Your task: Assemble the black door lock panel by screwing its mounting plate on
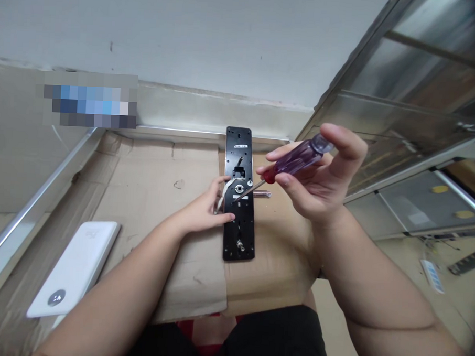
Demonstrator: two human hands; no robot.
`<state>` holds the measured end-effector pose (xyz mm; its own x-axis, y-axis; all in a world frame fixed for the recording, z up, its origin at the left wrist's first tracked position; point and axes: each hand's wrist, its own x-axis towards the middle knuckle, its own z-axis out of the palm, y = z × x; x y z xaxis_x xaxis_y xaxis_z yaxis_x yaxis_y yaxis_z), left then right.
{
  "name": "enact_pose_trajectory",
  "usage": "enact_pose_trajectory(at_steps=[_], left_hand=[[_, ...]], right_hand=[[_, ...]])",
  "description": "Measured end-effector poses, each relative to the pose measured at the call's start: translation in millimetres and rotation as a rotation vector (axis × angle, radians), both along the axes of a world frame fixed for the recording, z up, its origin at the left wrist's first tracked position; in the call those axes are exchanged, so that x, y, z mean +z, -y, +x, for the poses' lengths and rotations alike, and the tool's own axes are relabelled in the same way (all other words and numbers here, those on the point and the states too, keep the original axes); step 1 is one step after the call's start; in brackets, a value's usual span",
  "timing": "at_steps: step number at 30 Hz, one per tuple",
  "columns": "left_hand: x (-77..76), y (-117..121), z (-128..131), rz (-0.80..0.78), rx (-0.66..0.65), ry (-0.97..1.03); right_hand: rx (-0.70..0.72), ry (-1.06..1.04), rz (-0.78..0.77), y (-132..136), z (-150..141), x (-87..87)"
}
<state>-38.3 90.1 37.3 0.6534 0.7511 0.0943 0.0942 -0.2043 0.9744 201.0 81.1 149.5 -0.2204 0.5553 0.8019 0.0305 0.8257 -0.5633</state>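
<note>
A long black door lock panel [238, 228] lies on the cardboard, its back side up, with screw posts, a square spindle hole and a white cable [226, 194] across it. My left hand [210, 202] grips the panel's left edge, its thumb resting on the black surface and its other fingers partly hidden beside the cable. My right hand [323, 187] holds a screwdriver [297, 160] with a clear purple handle and red collar between thumb and fingers. The screwdriver's shaft slants down left, its tip over the panel below the spindle hole; whether it touches cannot be made out.
Cardboard sheets [193, 281] cover the work surface. A white power bank [76, 268] lies at the left. From under the panel's right side sticks a copper-coloured handle [263, 194]. A wall stands behind, a metal-framed cabinet [398, 96] at right, and a power strip [432, 275] on the floor.
</note>
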Motion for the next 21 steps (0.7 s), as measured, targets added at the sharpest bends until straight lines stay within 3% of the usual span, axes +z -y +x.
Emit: enact_pose_trajectory(at_steps=[7, 12, 21], left_hand=[[1.3, 1.4, 2.1, -0.158, -0.044, 0.081], [-0.9, 1.2, 2.5, -0.168, -0.042, 0.105], [2.5, 1.5, 2.9, -0.135, -0.041, 0.111]], right_hand=[[0.004, 0.028, -0.029, 0.5, 0.6, -1.6], [-0.031, -0.003, -0.083, 1.3, -0.7, -4.3], [0.068, 0.099, 0.020, 6.1, -5.0, -1.2]])
